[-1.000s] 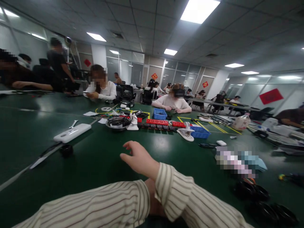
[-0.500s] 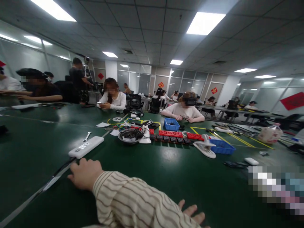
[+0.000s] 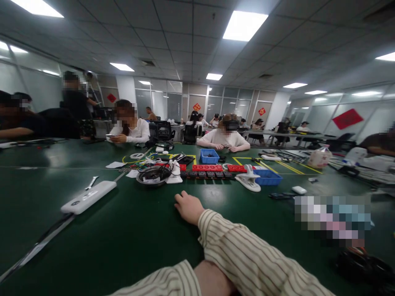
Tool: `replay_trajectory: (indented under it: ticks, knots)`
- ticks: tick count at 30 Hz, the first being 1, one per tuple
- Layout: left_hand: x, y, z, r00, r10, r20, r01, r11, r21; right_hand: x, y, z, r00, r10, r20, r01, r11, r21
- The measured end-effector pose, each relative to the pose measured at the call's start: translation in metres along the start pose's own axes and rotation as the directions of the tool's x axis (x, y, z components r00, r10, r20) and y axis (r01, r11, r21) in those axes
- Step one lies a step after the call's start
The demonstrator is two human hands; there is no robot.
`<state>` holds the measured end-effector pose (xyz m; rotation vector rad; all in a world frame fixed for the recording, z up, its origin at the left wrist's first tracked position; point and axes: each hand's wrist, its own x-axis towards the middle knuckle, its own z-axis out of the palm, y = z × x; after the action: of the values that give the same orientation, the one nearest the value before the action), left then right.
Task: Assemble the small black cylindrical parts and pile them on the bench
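My right hand [image 3: 189, 208] is low over the green table [image 3: 148, 230], its fingers loosely stretched and apart, with nothing in them. The striped sleeve [image 3: 240, 242] of that arm crosses over my left forearm [image 3: 212, 280]. My left hand is hidden behind the right arm, so its fingers do not show. Beyond my right hand lies a row of red socket blocks [image 3: 207, 167] and black socket blocks [image 3: 206, 175]. A dark round dish [image 3: 152, 176] with cables in it and a white clip-shaped stand [image 3: 248, 179] are nearby.
On the left lie a white power strip [image 3: 89, 197] with its cable and a small wrench [image 3: 91, 182]. Two blue bins [image 3: 210, 156] stand farther back. A white plastic bag [image 3: 319, 157] and a small white case [image 3: 299, 190] are on the right. A person [image 3: 224, 137] sits opposite.
My right hand has moved away from the power strip to the middle of the table. My left fingers have gone out of sight under the right arm. The view has turned right.
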<state>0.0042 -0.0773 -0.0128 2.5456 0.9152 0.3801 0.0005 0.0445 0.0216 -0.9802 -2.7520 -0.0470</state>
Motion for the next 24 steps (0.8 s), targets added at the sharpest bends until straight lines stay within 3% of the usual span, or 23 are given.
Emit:
replay_trajectory:
  ticks: [4, 8, 10, 13, 16, 21, 24]
  knots:
    - [0.003, 0.011, 0.0, 0.999, -0.003, 0.032, 0.0, 0.997, 0.083, -0.066, 0.051, -0.011, 0.988, 0.145, -0.043, -0.145, 0.989, 0.001]
    - [-0.004, 0.018, -0.009, 0.983, -0.058, -0.176, 0.073, 0.994, 0.077, -0.108, 0.072, -0.018, 0.974, 0.207, -0.091, -0.205, 0.978, 0.036]
    - [-0.004, 0.013, -0.012, 0.916, -0.176, -0.36, 0.235, 0.964, 0.127, -0.114, 0.076, -0.017, 0.965, 0.23, -0.124, -0.222, 0.972, 0.071]
    - [0.007, -0.011, -0.014, 0.76, -0.351, -0.547, 0.51, 0.843, 0.168, -0.111, 0.08, -0.014, 0.95, 0.257, -0.175, -0.233, 0.961, 0.146]
    - [0.024, -0.038, -0.021, 0.678, -0.538, -0.501, 0.688, 0.704, 0.174, -0.106, 0.082, -0.011, 0.943, 0.252, -0.216, -0.203, 0.953, 0.226]
    - [0.054, -0.059, -0.039, 0.714, -0.583, -0.388, 0.686, 0.692, 0.225, -0.099, 0.082, -0.009, 0.946, 0.215, -0.242, -0.136, 0.942, 0.306]
    - [0.062, -0.066, -0.045, 0.701, -0.595, -0.393, 0.703, 0.671, 0.236, -0.093, 0.082, -0.006, 0.952, 0.196, -0.237, -0.113, 0.939, 0.324]
